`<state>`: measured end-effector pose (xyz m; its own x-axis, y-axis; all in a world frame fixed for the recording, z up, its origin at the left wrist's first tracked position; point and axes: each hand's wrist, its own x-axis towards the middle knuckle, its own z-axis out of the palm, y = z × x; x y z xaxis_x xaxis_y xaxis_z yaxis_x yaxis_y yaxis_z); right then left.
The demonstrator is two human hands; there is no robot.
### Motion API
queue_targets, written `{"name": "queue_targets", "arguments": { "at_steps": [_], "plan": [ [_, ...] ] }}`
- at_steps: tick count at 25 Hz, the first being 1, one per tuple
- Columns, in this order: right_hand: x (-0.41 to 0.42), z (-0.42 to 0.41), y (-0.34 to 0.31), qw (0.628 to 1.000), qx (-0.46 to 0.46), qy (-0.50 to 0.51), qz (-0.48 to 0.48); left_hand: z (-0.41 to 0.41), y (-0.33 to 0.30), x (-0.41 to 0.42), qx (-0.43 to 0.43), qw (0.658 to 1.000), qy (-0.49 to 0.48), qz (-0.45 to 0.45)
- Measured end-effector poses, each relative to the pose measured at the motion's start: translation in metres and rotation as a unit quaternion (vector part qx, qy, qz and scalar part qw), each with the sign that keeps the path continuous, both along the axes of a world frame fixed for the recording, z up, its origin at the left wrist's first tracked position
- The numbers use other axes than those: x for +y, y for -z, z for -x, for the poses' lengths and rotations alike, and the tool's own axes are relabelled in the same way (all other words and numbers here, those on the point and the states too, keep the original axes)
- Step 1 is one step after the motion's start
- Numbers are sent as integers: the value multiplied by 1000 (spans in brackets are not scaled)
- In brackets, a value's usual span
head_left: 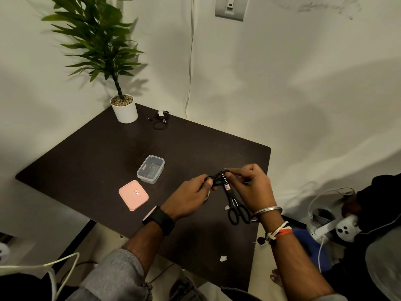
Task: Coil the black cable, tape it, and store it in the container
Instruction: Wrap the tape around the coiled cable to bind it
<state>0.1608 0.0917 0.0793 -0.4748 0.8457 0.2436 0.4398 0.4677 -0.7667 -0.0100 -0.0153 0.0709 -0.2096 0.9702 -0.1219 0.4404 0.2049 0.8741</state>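
A small coil of black cable [217,178] hangs between my two hands above the dark table [97,153]. My left hand [191,196] grips the coil's left side, thumb on top. My right hand [251,183] pinches the coil's right side with its fingertips. The clear plastic container [150,169] stands open just left of the hands. Its pink lid [133,197] lies flat in front of it. Whether tape is on the coil I cannot tell.
Black scissors [236,205] lie on the table under my right hand. A second black cable bundle [161,120] lies at the back near a potted plant [124,108]. Small white scraps [223,258] lie near the front edge. Another person sits at the right.
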Motion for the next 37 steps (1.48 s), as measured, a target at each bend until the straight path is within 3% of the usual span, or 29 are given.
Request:
{"name": "queue_targets", "arguments": {
  "at_steps": [3,6,8,10,12,15,24,28,32,34,37],
  "plan": [
    [0,2,-6,990,-86,-29,-105,-1,1,3,-35,999,-14,7],
    [-4,4,-6,984,-119,-54,-123,-3,1,4,-27,1000,-1,11],
    [-4,1,-7,997,-44,-31,-47,-1,0,3,-14,1000,5,6],
    [-7,1,-13,991,61,0,115,1,1,3,4,1000,-5,-5],
    [-8,2,-15,975,67,-38,208,0,1,2,31,999,-12,-24],
    [-15,6,-15,959,26,-108,261,-4,-1,2,55,998,-4,-40],
    [-8,-1,-8,952,58,-56,296,0,-9,-3,84,996,34,-13],
    [-5,-8,-16,986,-44,-74,140,5,-10,0,106,993,40,14],
    [-1,-15,-23,992,-112,-64,4,8,-7,2,140,988,45,47],
    [-2,-9,-28,973,-187,-101,-93,6,-7,5,141,986,59,64],
    [-2,8,-31,896,-361,-179,-185,0,-10,10,140,983,91,69]
  ]
}}
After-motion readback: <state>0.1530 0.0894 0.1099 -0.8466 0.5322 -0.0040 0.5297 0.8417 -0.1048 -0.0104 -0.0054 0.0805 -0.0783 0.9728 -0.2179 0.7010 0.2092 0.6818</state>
